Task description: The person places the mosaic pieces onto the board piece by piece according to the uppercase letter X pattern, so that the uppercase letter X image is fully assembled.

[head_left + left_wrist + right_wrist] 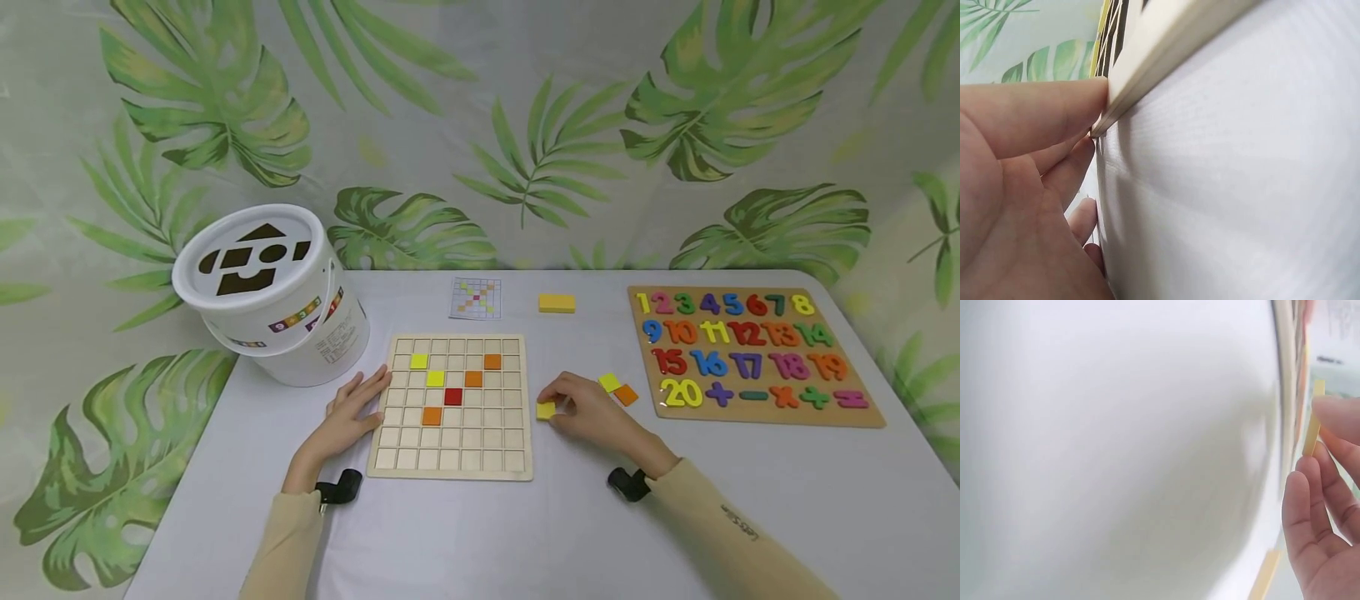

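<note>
Yellow tile (pixel 546 410): pinched at my right hand (pixel 588 414) fingertips, low over the white table (pixel 525 533), just beside the right edge of the wooden grid board (pixel 452 406). In the right wrist view the yellow tile (pixel 1312 432) shows edge-on as a thin strip between thumb and fingers (pixel 1300 506), fingers curled round it. The tile is square, so no long axis can be given; from the head camera its flat face points up and its edges run roughly in line with the board's edge. Whether it touches the table I cannot tell.

My left hand (pixel 352 410) lies flat on the table, fingers straight and slightly spread, fingertips against the board's left edge. The left wrist view confirms a fingertip (pixel 1079 103) touching the pale side of the board (pixel 1166 47); nothing is gripped.

Board condition: seven-by-seven grid lying flat, square to me. Seated in it are two yellow squares, three orange squares and one red square (pixel 453 397) at the centre.

Loose pieces: a second yellow tile (pixel 609 382) and an orange tile (pixel 626 395) lie touching each other just beyond my right hand. A yellow block (pixel 557 303) and a pattern card (pixel 476 298) sit beyond the board. A white shape-sorter bucket (pixel 270 292) stands far left; a number puzzle board (pixel 750 354) lies at right.
</note>
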Demonstrator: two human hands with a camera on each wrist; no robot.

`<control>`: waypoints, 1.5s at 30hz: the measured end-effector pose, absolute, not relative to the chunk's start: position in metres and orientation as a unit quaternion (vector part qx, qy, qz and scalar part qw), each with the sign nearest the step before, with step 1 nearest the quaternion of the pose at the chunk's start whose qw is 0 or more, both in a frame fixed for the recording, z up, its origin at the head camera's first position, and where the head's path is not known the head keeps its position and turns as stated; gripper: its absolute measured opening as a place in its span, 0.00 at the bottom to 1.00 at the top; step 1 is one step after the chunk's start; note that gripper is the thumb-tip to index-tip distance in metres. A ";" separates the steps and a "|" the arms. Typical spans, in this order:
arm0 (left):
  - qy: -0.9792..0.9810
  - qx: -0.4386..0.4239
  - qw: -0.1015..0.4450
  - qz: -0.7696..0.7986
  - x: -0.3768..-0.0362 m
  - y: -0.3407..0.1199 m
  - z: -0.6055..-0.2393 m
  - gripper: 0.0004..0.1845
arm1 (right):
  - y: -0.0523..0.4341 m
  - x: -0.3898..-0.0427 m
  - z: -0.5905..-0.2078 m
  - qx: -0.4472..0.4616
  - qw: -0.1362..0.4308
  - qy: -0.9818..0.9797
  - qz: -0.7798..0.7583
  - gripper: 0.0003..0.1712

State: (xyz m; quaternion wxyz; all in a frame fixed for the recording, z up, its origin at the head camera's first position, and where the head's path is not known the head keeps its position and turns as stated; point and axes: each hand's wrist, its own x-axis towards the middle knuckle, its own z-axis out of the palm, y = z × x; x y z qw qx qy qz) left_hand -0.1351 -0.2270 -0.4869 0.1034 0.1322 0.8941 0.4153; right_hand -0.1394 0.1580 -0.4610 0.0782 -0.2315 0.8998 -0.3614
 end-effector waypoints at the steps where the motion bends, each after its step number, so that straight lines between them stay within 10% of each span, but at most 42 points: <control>1: 0.894 0.132 0.103 0.415 -0.135 -0.227 -0.487 0.32 | 0.153 -0.140 -0.460 -0.239 0.077 0.896 -0.365 0.14; 19: 0.892 0.134 0.097 0.420 -0.134 -0.229 -0.489 0.32 | 0.062 -0.146 -0.464 -0.306 0.111 0.890 -0.318 0.13; 45: 0.890 0.134 0.098 0.424 -0.135 -0.227 -0.486 0.32 | 0.064 -0.146 -0.462 -0.331 0.094 0.894 -0.287 0.15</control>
